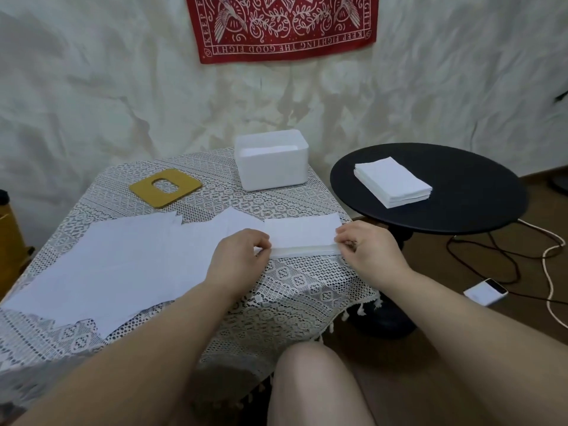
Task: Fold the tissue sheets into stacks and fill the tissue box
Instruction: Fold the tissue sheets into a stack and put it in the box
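A small stack of folded white tissues (302, 233) lies near the right edge of the lace-covered table (292, 290). My left hand (238, 256) pinches its near left corner and my right hand (367, 249) pinches its near right corner. Unfolded white tissue sheets (116, 265) spread loosely over the table's left half. The open white tissue box (272, 159) stands at the table's far side, with white tissue inside. Its tan lid (166, 187) with an oval slot lies flat to the left of the box.
A round black side table (461, 210) stands to the right with another folded tissue stack (392, 181) on it. A phone (485, 292) and cables (550, 265) lie on the floor at right. My knee (316, 385) is at the bottom.
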A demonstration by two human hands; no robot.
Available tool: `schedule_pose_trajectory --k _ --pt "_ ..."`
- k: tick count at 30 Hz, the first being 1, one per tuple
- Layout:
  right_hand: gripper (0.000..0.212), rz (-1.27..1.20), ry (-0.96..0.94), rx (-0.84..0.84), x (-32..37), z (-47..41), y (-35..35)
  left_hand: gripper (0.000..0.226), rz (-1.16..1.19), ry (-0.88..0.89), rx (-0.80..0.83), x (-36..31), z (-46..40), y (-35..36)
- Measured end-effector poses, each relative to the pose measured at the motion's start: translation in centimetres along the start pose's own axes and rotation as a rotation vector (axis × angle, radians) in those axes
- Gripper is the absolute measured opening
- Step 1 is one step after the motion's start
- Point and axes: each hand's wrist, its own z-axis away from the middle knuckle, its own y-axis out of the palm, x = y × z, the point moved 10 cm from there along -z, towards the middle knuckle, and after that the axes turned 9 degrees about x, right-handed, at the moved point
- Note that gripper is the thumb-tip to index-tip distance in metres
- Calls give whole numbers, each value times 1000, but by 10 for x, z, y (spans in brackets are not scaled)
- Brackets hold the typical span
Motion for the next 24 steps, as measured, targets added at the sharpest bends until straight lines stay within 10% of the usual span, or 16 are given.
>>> schedule_pose_trajectory --k 12,24 --pt "47 7 189 86 -14 5 1 50 -126 -141 16 16 6 4" --pt "45 -56 258 107 -27 4 3 40 31 -181 25 21 7 4"
